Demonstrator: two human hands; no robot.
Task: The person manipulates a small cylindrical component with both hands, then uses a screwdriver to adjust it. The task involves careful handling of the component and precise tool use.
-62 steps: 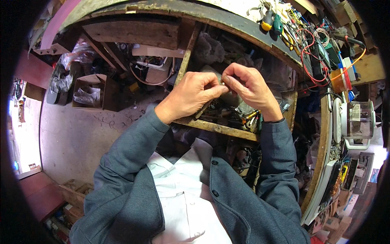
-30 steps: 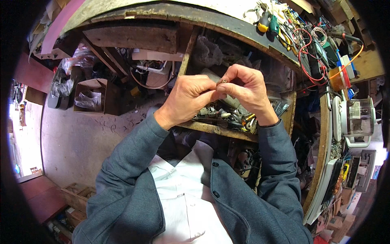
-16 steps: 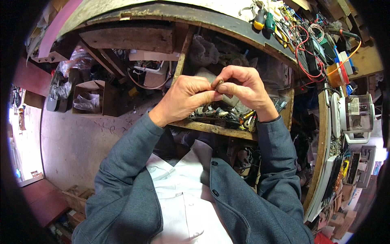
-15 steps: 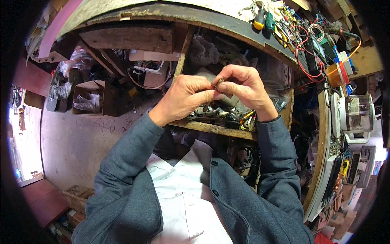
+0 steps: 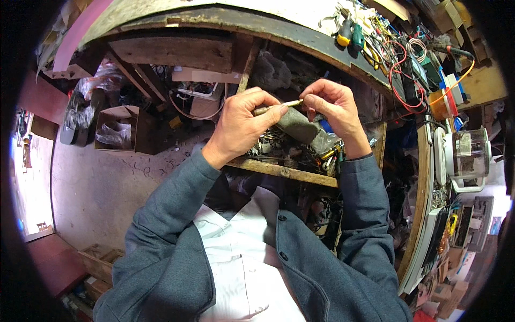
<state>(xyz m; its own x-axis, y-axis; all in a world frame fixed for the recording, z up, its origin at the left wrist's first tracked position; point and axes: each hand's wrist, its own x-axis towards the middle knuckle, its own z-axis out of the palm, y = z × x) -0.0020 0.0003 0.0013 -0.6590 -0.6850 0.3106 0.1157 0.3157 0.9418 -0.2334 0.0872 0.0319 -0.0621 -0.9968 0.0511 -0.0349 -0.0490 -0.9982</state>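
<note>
A slim brass-coloured metal rod (image 5: 292, 103) is held level above an open drawer. Its left part lies between the thumb and fingers of my left hand (image 5: 240, 122), which is closed round it. At the rod's right end, the thumb and forefinger of my right hand (image 5: 333, 111) are pinched together on the tip. What kind of tool or part the rod is, I cannot make out. Beneath my hands, the wooden drawer (image 5: 284, 169) holds a jumble of wires and small parts, with a grey-green rounded piece (image 5: 298, 126) among them.
Ahead runs the dark workbench edge (image 5: 257, 22). Yellow- and green-handled screwdrivers (image 5: 356, 41) and tangled red leads (image 5: 398, 80) lie at its right. A clear jug-like appliance (image 5: 470, 153) stands at far right. An open cardboard box (image 5: 119, 127) sits on the floor at left.
My hands have moved apart a little, and the rod now shows lengthwise between them. Earlier only a small brownish end showed at my fingertips. The grey-green piece is now more exposed.
</note>
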